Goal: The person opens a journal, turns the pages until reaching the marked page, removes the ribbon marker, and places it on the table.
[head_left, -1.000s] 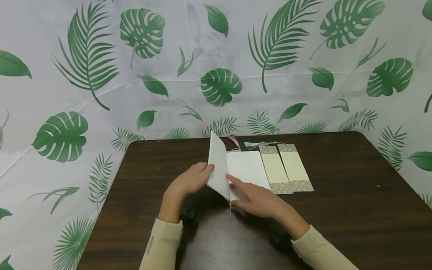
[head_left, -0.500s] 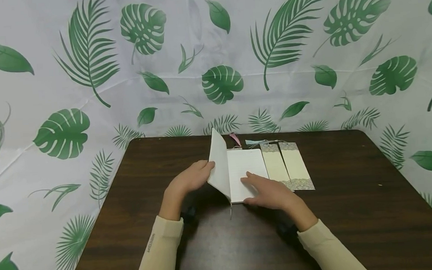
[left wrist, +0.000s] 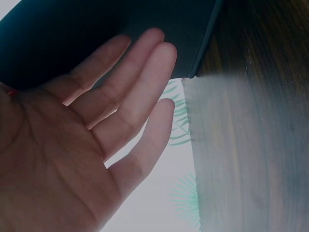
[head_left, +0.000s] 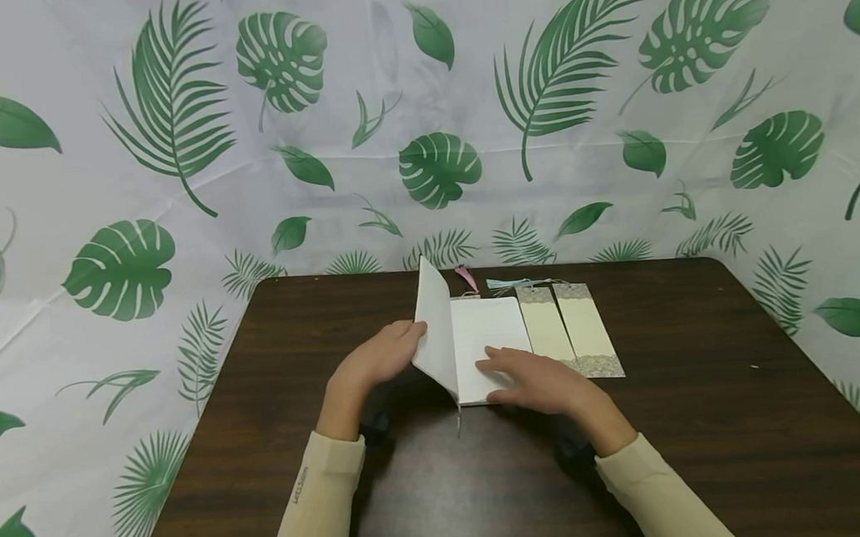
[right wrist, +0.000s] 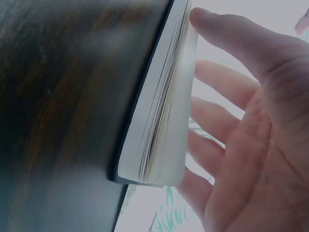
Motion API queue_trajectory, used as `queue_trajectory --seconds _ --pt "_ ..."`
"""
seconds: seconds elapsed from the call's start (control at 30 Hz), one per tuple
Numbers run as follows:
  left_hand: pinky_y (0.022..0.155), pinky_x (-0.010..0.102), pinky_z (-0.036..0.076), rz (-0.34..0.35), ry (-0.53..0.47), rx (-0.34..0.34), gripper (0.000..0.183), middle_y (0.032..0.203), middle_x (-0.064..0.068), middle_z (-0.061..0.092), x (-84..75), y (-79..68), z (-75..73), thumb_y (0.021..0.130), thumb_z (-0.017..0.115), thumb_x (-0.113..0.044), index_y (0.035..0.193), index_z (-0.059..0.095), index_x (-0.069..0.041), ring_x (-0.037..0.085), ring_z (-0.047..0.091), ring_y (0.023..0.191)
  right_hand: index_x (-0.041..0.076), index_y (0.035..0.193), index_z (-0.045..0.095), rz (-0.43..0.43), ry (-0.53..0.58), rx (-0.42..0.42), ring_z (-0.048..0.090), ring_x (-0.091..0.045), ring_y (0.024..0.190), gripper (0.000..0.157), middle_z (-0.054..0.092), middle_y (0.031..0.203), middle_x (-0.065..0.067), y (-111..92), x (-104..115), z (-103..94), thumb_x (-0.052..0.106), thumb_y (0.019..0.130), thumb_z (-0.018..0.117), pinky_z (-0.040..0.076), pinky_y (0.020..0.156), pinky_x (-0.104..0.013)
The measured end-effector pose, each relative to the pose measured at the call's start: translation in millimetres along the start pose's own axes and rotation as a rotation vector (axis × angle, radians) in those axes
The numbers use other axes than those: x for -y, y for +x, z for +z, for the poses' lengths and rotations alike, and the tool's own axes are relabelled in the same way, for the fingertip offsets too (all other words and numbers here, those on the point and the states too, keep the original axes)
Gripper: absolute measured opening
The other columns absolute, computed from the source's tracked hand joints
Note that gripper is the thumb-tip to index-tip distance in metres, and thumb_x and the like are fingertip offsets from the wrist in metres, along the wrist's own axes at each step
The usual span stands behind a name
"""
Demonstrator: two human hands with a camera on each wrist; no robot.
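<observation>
A notebook (head_left: pixel 478 319) with white lined pages and a dark cover lies open on the table. My left hand (head_left: pixel 372 357) pinches its raised left side near the outer edge, thumb on the inner face. In the left wrist view, the fingers lie along the outside of the dark cover (left wrist: pixel 186 29); the thumb is hidden. My right hand (head_left: pixel 538 377) rests at the lower right of the lined page, fingers spread and relaxed. The right wrist view shows the page stack (right wrist: pixel 154 121) edge-on beside that thumb. A thin ribbon (head_left: pixel 459 423) hangs from the spine's lower end.
Two cream bookmarks (head_left: pixel 587 324) with patterned ends lie right of the notebook, a light blue tassel (head_left: pixel 504 283) at their top. A pink tassel (head_left: pixel 466 279) sticks out above the notebook. A leaf-printed cloth (head_left: pixel 356 74) hangs behind the dark wooden table (head_left: pixel 710 415).
My right hand has moved right, from near the spine across the lined page to its lower right part. My left hand still holds the left side raised.
</observation>
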State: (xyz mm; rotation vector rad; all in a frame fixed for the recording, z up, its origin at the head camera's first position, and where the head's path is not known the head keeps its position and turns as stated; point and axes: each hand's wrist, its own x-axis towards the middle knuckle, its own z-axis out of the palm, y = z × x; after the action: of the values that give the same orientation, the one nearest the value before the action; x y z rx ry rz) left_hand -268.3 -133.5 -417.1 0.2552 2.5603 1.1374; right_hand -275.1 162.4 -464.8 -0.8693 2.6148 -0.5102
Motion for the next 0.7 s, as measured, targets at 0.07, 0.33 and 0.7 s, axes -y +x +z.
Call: queue_trajectory --seconds 0.07,0.33,0.7 --pt "0.124 0.054 0.038 0.005 0.003 0.000 0.064 0.154 0.016 0.057 0.5 0.3 -0.3 0.114 0.027 -0.046 0.151 0.055 -0.002 0.033 0.050 0.148 0.017 0.156 0.058 -0.002 -0.005 -0.004 0.044 -0.035 0.156 0.059 0.044 0.170 -0.011 -1.1 0.0 -0.3 0.041 0.104 0.071 0.042 0.121 -0.057" --pt "0.122 0.053 0.040 0.007 0.004 0.000 0.063 0.150 0.016 0.059 0.3 -0.1 -1.1 0.114 0.028 -0.046 0.148 0.057 -0.002 0.032 0.053 0.144 0.016 0.153 0.061 0.002 -0.062 -0.002 0.052 -0.036 0.151 0.052 0.048 0.167 -0.013 -4.8 6.1 -3.4 0.033 0.105 0.071 0.045 0.118 -0.056" --pt "0.123 0.054 0.038 0.007 0.009 0.008 0.064 0.155 0.017 0.056 2.9 0.9 -0.7 0.113 0.027 -0.045 0.152 0.055 -0.001 0.033 0.050 0.147 0.013 0.152 0.060 0.061 -0.055 -0.052 0.057 -0.036 0.143 0.055 0.060 0.157 -0.012 -5.3 1.7 -6.2 0.017 0.099 0.073 0.050 0.111 -0.058"
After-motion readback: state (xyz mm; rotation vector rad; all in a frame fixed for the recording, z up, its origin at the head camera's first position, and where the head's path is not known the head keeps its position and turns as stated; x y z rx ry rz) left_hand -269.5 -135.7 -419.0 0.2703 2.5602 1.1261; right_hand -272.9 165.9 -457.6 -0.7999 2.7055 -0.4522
